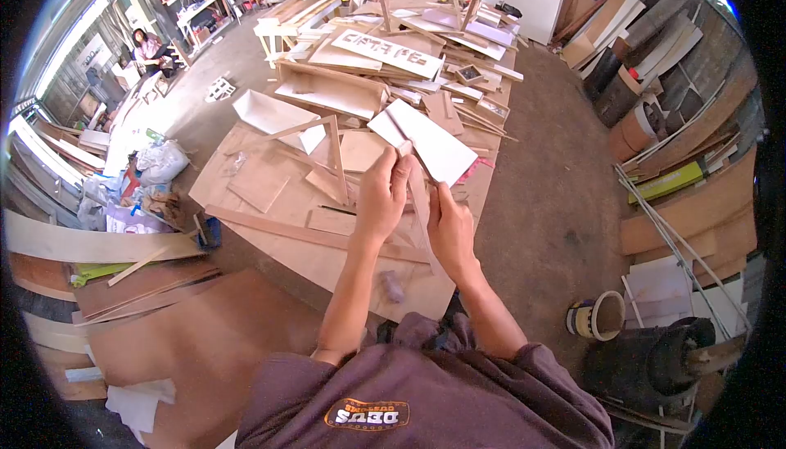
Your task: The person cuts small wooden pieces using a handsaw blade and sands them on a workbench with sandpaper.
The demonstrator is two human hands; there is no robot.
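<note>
Pale wood made up the narrow strip [419, 203] at the frame's centre, its upper end pinched in the left hand [385, 193]; the right hand [451, 224] curled beside it, its hold unclear. White board [427, 144] showed just above.

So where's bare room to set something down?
On the worktable, the near corner around the crumpled wad, between the long wooden strip and front edge; also a left-edge patch beside the thin plywood panel. The far end's crowded with heaped boards.

single head-worn wide view, looking forward and down over worktable [214, 187] close below.
</note>
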